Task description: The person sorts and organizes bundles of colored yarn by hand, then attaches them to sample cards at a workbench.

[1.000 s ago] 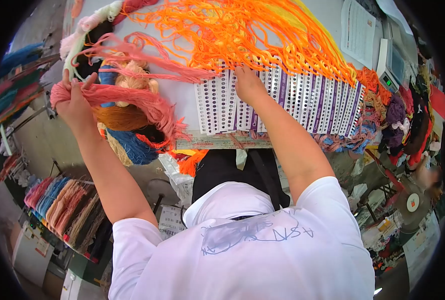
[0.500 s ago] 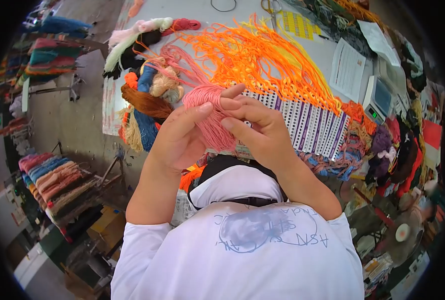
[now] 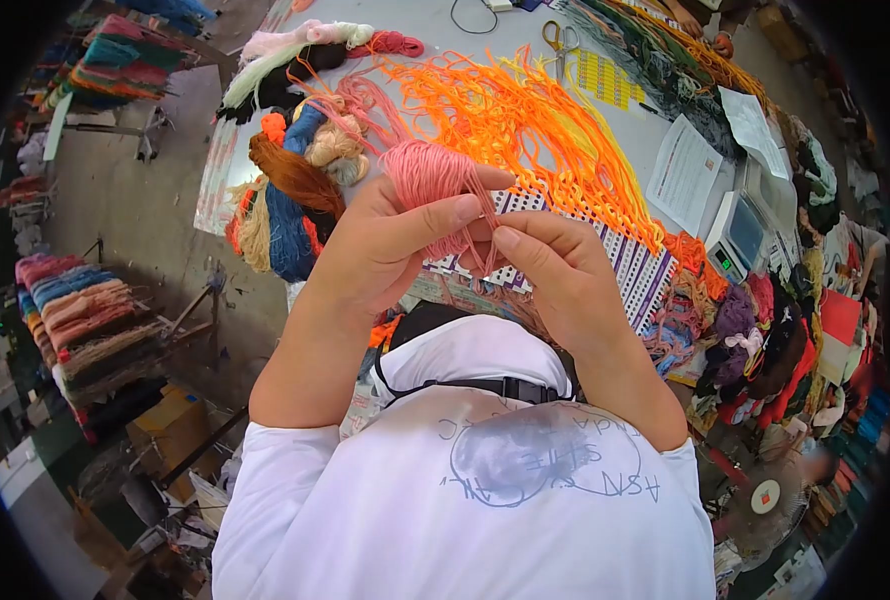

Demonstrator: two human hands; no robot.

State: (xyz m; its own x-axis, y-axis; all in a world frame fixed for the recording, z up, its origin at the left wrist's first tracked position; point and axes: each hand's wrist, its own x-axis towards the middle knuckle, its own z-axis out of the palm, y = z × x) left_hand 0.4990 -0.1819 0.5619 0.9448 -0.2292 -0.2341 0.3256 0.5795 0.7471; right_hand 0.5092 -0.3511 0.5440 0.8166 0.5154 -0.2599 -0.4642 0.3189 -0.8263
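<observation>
A wound bundle of pink yarn (image 3: 427,175) is wrapped around the fingers of my left hand (image 3: 370,240), whose thumb presses on its right side. My right hand (image 3: 563,262) is closed in a pinch beside it, thumb against fingertips, at a few pink strands that come off the bundle's right edge. More loose pink yarn (image 3: 365,100) trails across the table behind the bundle. Beyond my hands, orange yarn strands (image 3: 510,110) are looped through white and purple strips with punched holes (image 3: 620,265).
Blue (image 3: 293,225), brown (image 3: 300,180) and other skeins lie at the table's left edge. Scissors (image 3: 560,45), a printed sheet (image 3: 683,170) and a digital scale (image 3: 737,238) lie farther back. Yarn racks (image 3: 90,310) stand at left; a fan (image 3: 765,497) at lower right.
My right hand has moved a little right, away from the bundle, drawing pink strands out between the hands. The bundle has tilted in my left hand, and the whole view has shifted slightly.
</observation>
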